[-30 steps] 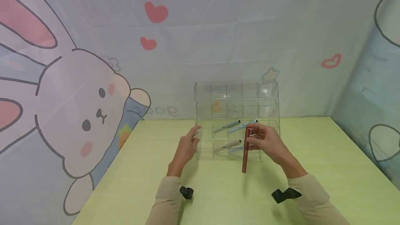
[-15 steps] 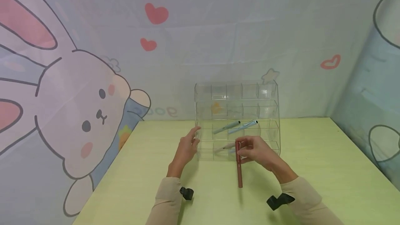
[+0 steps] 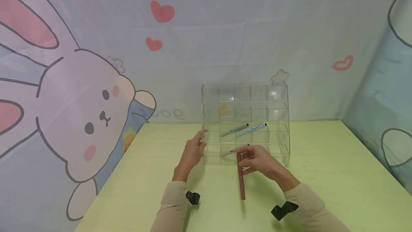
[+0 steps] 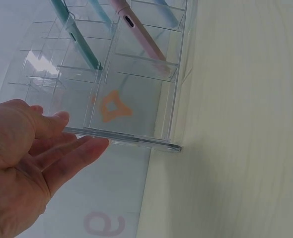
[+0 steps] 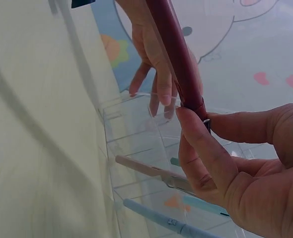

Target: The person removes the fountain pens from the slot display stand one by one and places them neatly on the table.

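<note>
My right hand (image 3: 259, 160) pinches a dark red pen (image 3: 241, 182) near its upper end, thumb and fingertips at the cap. The pen stands nearly upright, in front of the lower tier of a clear acrylic rack (image 3: 276, 128). At the rack's left side, my left hand (image 4: 32, 153) grips the edge of the side panel between thumb and fingers. A green pen (image 3: 235, 130) and a light blue pen (image 3: 252, 130) lean in neighbouring compartments of one tier. Below them are a pale pink pen (image 4: 144, 37) and another blue pen (image 5: 156, 218), largely hidden by my right hand in the head view.
The rack stands on a yellow-green table (image 3: 154, 160), close to its back edge. Behind it hangs a cloth (image 3: 225, 46) printed with a rabbit and hearts. Each wrist wears a small black camera (image 3: 193, 198).
My right hand has carried the red pen leftward and down, toward the front of the rack, uncovering the upper blue pen. The left hand stays at the rack's side.
</note>
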{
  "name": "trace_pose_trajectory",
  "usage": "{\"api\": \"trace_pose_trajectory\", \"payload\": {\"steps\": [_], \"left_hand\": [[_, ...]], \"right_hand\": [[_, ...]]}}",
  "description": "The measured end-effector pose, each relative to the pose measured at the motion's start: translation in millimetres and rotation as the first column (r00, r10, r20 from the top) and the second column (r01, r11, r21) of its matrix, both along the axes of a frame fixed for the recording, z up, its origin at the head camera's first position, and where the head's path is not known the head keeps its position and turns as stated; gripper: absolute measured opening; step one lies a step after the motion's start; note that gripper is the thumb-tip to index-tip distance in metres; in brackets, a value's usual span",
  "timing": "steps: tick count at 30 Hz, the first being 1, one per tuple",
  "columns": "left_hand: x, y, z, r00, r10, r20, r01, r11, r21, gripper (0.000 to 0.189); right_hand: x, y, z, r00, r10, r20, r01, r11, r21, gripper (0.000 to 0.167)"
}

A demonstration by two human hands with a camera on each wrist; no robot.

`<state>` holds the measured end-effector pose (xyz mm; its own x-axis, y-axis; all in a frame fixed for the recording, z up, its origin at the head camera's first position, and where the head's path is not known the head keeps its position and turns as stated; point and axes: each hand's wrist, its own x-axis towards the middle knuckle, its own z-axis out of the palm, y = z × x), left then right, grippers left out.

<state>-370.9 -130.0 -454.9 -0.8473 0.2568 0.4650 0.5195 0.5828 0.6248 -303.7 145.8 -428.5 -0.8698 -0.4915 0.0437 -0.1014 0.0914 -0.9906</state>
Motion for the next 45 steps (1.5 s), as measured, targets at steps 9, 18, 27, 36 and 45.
{"api": "trace_pose_trajectory", "payload": {"steps": [9, 18, 27, 36, 45], "left_hand": [[0.1, -0.8, -0.8, 0.999, -0.019, 0.034, 0.018, 1.0, 0.024, 0.051], [-0.7, -2.0, -2.1, 1.0, -0.024, 0.007, 0.023, 0.999, 0.028, 0.051], [0.4, -1.3, -0.4, 0.999, -0.027, 0.025, 0.026, 0.999, 0.024, 0.051], [-0.7, -1.0, -2.7, 1.0, -0.029, 0.0, 0.029, 0.999, 0.02, 0.051], [-0.2, -0.2, -1.5, 0.999, -0.031, -0.011, 0.031, 0.999, 0.021, 0.051]], "right_hand": [[4.3, -12, -7.5, 0.999, -0.009, 0.031, 0.008, 1.0, 0.027, 0.046], [2.8, -19, -17.3, 0.999, 0.003, 0.033, -0.005, 0.997, 0.078, 0.036], [5.4, -24, -25.3, 0.998, 0.009, 0.059, -0.014, 0.995, 0.095, 0.036], [10.5, -32, -36.1, 0.995, -0.021, 0.096, 0.011, 0.995, 0.1, 0.041], [13.1, -36, -43.6, 0.996, -0.028, 0.089, 0.015, 0.989, 0.146, 0.035]]}}
